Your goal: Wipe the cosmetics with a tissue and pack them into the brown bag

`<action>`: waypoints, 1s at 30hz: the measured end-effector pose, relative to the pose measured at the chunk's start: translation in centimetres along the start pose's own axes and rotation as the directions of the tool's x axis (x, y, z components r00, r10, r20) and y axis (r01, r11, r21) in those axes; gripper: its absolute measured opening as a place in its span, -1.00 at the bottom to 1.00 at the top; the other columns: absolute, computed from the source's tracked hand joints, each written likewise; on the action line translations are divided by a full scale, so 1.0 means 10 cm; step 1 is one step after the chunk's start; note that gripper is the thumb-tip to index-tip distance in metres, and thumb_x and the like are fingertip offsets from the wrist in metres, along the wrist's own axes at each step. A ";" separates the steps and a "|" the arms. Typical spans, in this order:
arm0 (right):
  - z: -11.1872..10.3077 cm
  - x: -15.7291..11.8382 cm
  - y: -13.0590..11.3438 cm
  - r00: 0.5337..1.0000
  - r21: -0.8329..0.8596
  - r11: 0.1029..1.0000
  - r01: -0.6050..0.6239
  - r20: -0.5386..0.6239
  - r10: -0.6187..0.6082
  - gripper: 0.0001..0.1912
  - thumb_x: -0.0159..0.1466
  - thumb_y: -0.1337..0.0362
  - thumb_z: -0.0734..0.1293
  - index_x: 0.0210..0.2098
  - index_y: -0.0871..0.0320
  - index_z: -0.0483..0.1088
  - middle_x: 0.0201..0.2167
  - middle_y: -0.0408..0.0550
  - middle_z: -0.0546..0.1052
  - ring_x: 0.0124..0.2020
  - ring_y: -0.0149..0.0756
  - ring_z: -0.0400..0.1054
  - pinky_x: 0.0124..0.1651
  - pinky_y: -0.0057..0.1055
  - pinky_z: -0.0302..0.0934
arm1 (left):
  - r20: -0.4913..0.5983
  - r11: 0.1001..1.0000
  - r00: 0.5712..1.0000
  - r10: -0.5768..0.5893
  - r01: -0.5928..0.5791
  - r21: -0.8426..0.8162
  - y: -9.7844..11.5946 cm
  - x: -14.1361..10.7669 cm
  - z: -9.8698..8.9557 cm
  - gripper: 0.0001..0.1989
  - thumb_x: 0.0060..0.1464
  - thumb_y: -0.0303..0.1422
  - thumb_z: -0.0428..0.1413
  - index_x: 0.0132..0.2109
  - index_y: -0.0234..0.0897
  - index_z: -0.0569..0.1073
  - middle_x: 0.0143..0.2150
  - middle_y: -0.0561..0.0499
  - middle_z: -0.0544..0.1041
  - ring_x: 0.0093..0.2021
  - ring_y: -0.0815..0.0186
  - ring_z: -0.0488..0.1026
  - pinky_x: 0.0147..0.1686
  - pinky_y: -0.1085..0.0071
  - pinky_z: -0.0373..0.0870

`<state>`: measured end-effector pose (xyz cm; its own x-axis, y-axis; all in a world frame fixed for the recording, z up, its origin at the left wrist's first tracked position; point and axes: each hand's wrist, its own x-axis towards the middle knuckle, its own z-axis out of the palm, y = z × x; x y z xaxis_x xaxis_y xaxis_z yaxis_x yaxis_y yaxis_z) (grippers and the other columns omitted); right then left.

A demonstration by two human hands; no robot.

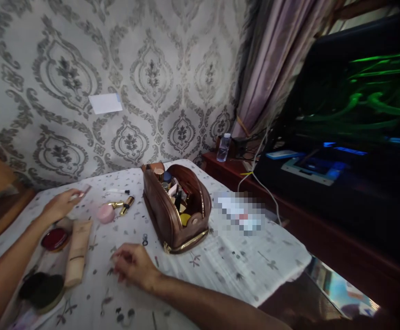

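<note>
At the left of the table, my left hand (60, 205) pinches a small pinkish tube (84, 191) whose exact kind I cannot make out. My right hand (135, 266) is low over the cloth in front of the bag, its fingers curled in with no object showing. A brown makeup bag (156, 213) stands unzipped, with several cosmetics inside. Between hand and bag are a pink round jar (106, 213), a gold-and-black lipstick (127, 206) and a white thin applicator (117, 191). Beside my left forearm lie a beige squeeze tube (78, 252), a dark red round compact (54, 239) and a dark round case (46, 291).
A patterned white cloth (227, 275) covers the table. On the dark red ledge (216, 166) behind stands a clear bottle (223, 147), with white cables (263, 183) hanging nearby. A blurred-out item (239, 213) lies right of the bag. A large dark screen (354, 110) rises at right.
</note>
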<state>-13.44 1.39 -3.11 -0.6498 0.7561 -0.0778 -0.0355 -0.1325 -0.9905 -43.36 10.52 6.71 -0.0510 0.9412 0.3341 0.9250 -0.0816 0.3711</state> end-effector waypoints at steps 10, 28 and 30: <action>-0.33 0.00 -0.08 0.922 -0.647 0.725 0.236 -0.085 -0.377 -0.60 0.16 0.42 0.41 0.01 0.18 0.43 -0.15 0.03 0.48 -0.20 -0.21 0.38 -0.07 -0.25 0.31 | 0.440 0.970 0.866 0.236 -0.234 -0.061 1.16 -1.26 0.33 -0.70 0.26 -0.21 -0.05 -0.01 -0.19 0.47 -0.01 -0.07 0.56 0.02 0.10 0.49 0.03 0.23 0.39; -0.47 -0.18 -0.01 0.941 -0.721 0.652 0.234 -0.001 -0.339 -0.74 0.18 0.30 0.42 -0.12 0.17 0.46 -0.14 -0.04 0.41 -0.23 -0.32 0.38 -0.10 -0.36 0.31 | 0.163 0.977 0.965 0.207 -0.213 0.023 1.08 -2.26 0.69 -0.60 0.34 -0.37 -0.17 0.24 -0.31 0.30 0.26 -0.23 0.36 0.27 0.12 0.28 0.26 0.12 0.27; -0.47 -0.20 -0.02 0.942 -0.732 0.647 0.214 -0.022 -0.336 -0.87 0.19 0.31 0.42 -0.25 0.18 0.48 -0.12 -0.02 0.39 -0.23 -0.34 0.37 -0.11 -0.37 0.30 | 0.141 0.978 0.968 0.207 -0.208 -0.006 1.11 -2.23 0.66 -0.64 0.33 -0.42 -0.17 0.13 -0.30 0.40 0.08 -0.19 0.48 0.11 0.14 0.41 0.15 0.14 0.36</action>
<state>-8.56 2.91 -3.32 -0.5830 0.7707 0.2572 0.3936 0.5448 -0.7404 -29.44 -9.21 -2.36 0.1954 0.9404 0.2781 0.9130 -0.2780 0.2986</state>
